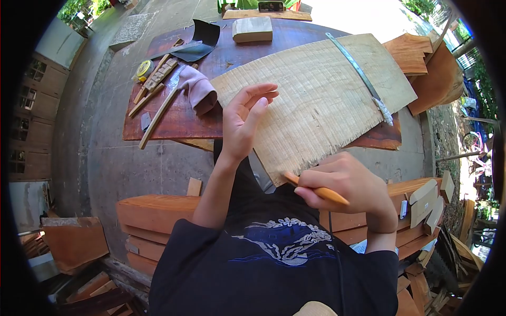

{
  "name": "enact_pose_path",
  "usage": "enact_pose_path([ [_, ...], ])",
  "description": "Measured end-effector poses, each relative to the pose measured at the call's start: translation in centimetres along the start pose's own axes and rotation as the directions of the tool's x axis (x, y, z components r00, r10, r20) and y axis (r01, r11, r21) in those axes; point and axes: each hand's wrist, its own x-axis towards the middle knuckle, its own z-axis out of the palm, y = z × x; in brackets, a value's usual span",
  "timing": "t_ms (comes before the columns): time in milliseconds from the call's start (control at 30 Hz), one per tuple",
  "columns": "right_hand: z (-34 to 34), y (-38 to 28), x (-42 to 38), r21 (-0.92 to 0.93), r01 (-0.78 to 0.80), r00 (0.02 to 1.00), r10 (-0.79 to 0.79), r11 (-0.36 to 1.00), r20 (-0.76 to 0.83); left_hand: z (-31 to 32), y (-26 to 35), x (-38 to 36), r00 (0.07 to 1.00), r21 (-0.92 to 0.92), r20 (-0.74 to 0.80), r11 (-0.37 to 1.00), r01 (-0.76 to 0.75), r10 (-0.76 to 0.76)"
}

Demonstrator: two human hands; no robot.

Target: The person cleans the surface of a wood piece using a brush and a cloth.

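A wide pale wooden board (300,95) with a ragged near edge lies slanted across the dark red table (174,124). My right hand (345,181) is wrapped round an orange-brown wooden handle (329,196), close to the board's near corner; the far end of the tool is hard to make out. Above the board's left side my left hand (247,118) is raised, its fingers slightly curled and apart, with nothing in it. Across the board's right part lies a thin metal strip (353,63) with a whitish wrapped end.
At the table's left are a purple cloth (197,89), wooden sticks (158,118), a tape measure (144,70) and a black curved sheet (205,37). A wood block (253,29) sits at the back. Stacked reddish planks (153,210) flank my body.
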Motion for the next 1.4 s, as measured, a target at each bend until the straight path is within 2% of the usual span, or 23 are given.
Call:
enact_pose_path([
  [67,0.0,1.3,-1.2,-0.005,-0.054,0.999,0.054,0.999,0.008,-0.1,0.1,0.2,1.000,0.010,0.005,1.000,-0.006,0.006],
  [100,-0.8,2.1,-2.4,-0.099,-0.243,0.967,0.233,0.965,-0.099,-0.2,0.0,0.1,1.000,0.015,0.002,1.000,-0.007,0.007],
  [200,-2.5,4.2,-4.7,-0.416,-0.564,0.818,0.412,0.713,-0.402,-0.1,0.0,0.0,1.000,-0.008,-0.006,1.000,-0.011,0.011],
  [233,-1.3,3.2,-4.4,-0.336,-0.504,0.840,0.361,0.796,-0.405,-0.1,0.0,0.1,1.000,-0.001,-0.006,1.000,-0.009,0.009],
  [333,2.0,0.2,-4.1,-0.125,-0.120,0.988,0.106,0.985,-0.110,-0.1,-0.1,0.1,1.000,0.010,-0.009,1.000,0.000,0.000],
  [433,1.1,1.3,-5.2,0.002,-0.140,0.964,0.137,0.990,-0.229,-0.1,-0.1,0.0,1.000,0.011,-0.013,1.000,-0.008,0.008],
  [467,0.3,2.3,-5.9,-0.048,-0.308,0.908,0.279,0.950,-0.311,-0.1,-0.1,0.0,1.000,0.010,-0.010,1.000,-0.015,0.015],
  [533,-1.3,4.0,-6.7,-0.100,-0.616,0.715,0.501,0.782,-0.489,-0.2,-0.1,0.0,1.000,0.014,-0.002,1.000,-0.026,0.026],
  [567,-1.2,3.7,-7.0,-0.111,-0.622,0.730,0.522,0.775,-0.442,-0.2,-0.2,0.0,1.000,0.018,0.000,0.999,-0.028,0.028],
  [633,1.7,2.0,-5.9,-0.076,-0.265,0.924,0.231,0.961,-0.304,-0.3,-0.2,0.1,1.000,0.025,-0.007,0.999,-0.028,0.028],
  [667,3.1,1.1,-5.5,-0.031,-0.079,0.967,0.069,0.996,-0.243,-0.3,-0.2,0.0,1.000,0.025,-0.007,0.999,-0.021,0.021],
  [700,3.3,0.2,-5.2,0.091,-0.026,0.993,0.036,0.996,-0.110,-0.2,-0.2,0.1,1.000,0.024,-0.005,1.000,-0.018,0.019],
  [800,0.5,2.0,-7.2,0.056,-0.465,0.833,0.458,0.883,-0.309,-0.3,-0.2,0.0,1.000,0.027,-0.005,0.999,-0.022,0.022],
  [833,-0.6,2.7,-7.6,0.128,-0.650,0.668,0.644,0.749,-0.373,-0.3,-0.2,-0.1,1.000,0.026,-0.002,1.000,-0.017,0.017],
  [933,1.5,2.5,-7.8,-0.040,-0.337,0.867,0.293,0.941,-0.403,-0.2,0.0,0.1,1.000,0.023,-0.008,0.999,-0.023,0.023],
  [967,1.3,1.3,-7.4,0.063,-0.247,0.952,0.254,0.967,-0.169,-0.2,0.0,0.1,1.000,0.022,-0.007,1.000,-0.020,0.020],
  [1067,-0.1,1.6,-8.1,0.193,-0.444,0.854,0.478,0.875,-0.205,-0.3,-0.2,0.2,1.000,0.023,0.002,1.000,-0.021,0.021],
  [1100,-0.5,2.2,-8.1,0.195,-0.516,0.745,0.549,0.834,-0.378,-0.3,-0.2,0.0,1.000,0.027,0.001,0.999,-0.022,0.022],
  [1200,-0.3,2.5,-6.7,-0.009,-0.313,0.880,0.286,0.950,-0.378,-0.2,0.0,0.0,1.000,0.022,0.007,0.999,-0.025,0.024],
  [1233,-0.5,1.9,-6.3,-0.029,-0.306,0.940,0.298,0.951,-0.164,-0.2,-0.1,0.0,1.000,0.016,0.005,1.000,-0.022,0.022],
  [1333,-3.1,-0.9,-5.6,-0.027,-0.421,0.895,0.411,0.907,-0.173,-0.4,-0.3,0.0,1.000,0.007,0.000,1.000,-0.021,0.021],
  [1367,-2.9,-1.0,-5.1,-0.019,-0.398,0.884,0.378,0.917,-0.274,-0.4,-0.3,0.0,1.000,0.010,-0.001,1.000,-0.025,0.025],
  [1400,-2.2,-0.8,-4.4,-0.034,-0.328,0.928,0.315,0.944,-0.200,-0.4,-0.2,0.0,1.000,0.015,0.000,0.999,-0.030,0.030],
])
